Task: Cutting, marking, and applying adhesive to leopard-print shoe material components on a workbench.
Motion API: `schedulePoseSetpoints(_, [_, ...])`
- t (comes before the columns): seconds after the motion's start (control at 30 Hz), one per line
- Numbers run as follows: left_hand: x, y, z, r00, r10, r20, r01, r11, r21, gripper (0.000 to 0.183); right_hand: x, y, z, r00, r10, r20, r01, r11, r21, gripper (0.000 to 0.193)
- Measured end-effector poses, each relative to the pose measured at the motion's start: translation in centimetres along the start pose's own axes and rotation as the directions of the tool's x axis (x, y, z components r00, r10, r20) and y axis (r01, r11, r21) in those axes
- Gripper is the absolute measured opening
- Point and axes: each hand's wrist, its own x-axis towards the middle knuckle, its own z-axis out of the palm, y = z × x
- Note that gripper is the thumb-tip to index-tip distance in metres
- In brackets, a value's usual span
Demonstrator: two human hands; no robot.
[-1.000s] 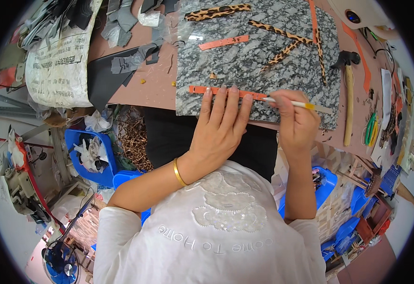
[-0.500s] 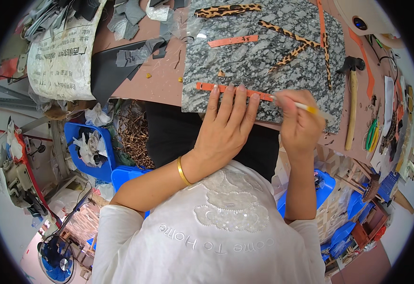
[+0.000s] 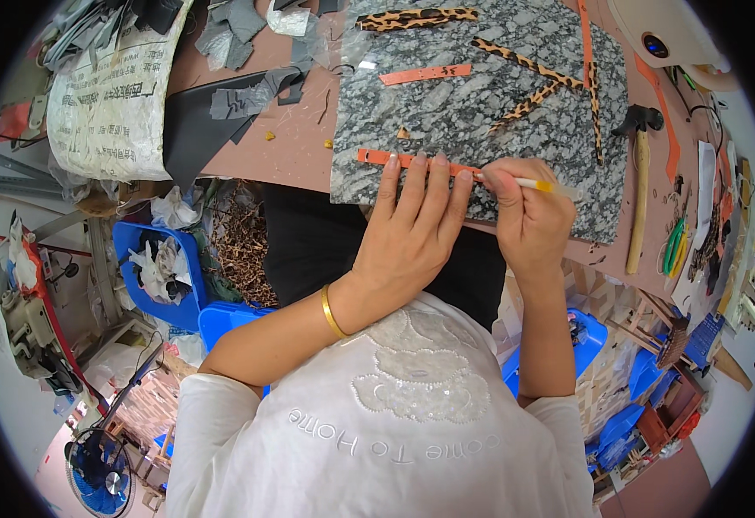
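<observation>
- Left hand (image 3: 410,233): fingers slightly spread, flat over the orange strip (image 3: 372,157) near the front edge of the stone slab (image 3: 447,108).
- Right hand (image 3: 531,216): fingers pinched around a white pen (image 3: 529,183) — further left over the slab than half a second ago.

- From here I see a glossy, stone-like slab (image 3: 451,108).
- Near, a matt, leathery-looking strip (image 3: 372,157).
- Right, a wooden hammer handle (image 3: 638,203).
- Left, a shiny metal bracelet (image 3: 332,312).

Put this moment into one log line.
left hand: spread on orange strip | right hand: holds white pen, tip at strip | under strip: speckled slab | on slab: leopard-print strips | right of slab: hammer
</observation>
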Motion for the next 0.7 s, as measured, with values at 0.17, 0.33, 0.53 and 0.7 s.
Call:
schedulePoseSetpoints(0.17, [0.05, -0.03, 0.11, 1.0, 0.009, 0.006, -0.009, 1.0, 0.001, 0.073, 0.13, -0.07, -0.11, 1.0, 0.009, 0.027, -0.008, 1.0, -0.029, 0.015])
schedulePoseSetpoints(0.33, [0.06, -0.02, -0.12, 1.0, 0.006, 0.004, -0.006, 1.0, 0.002, 0.073, -0.31, -0.15, -0.8, 0.992, 0.123, -0.004, -0.123, 0.992, 0.028, 0.014])
schedulePoseSetpoints(0.53, [0.05, -0.08, -0.15, 1.0, 0.006, 0.006, -0.006, 1.0, 0.01, 0.073, -0.34, 0.06, -0.73, 0.996, 0.088, 0.03, -0.089, 0.996, 0.024, 0.015])
schedulePoseSetpoints(0.7, [0.11, -0.03, -0.14, 1.0, 0.008, 0.01, -0.008, 1.0, -0.006, 0.071, -0.23, -0.02, -1.03, 0.993, 0.118, 0.008, -0.118, 0.993, 0.009, 0.017])
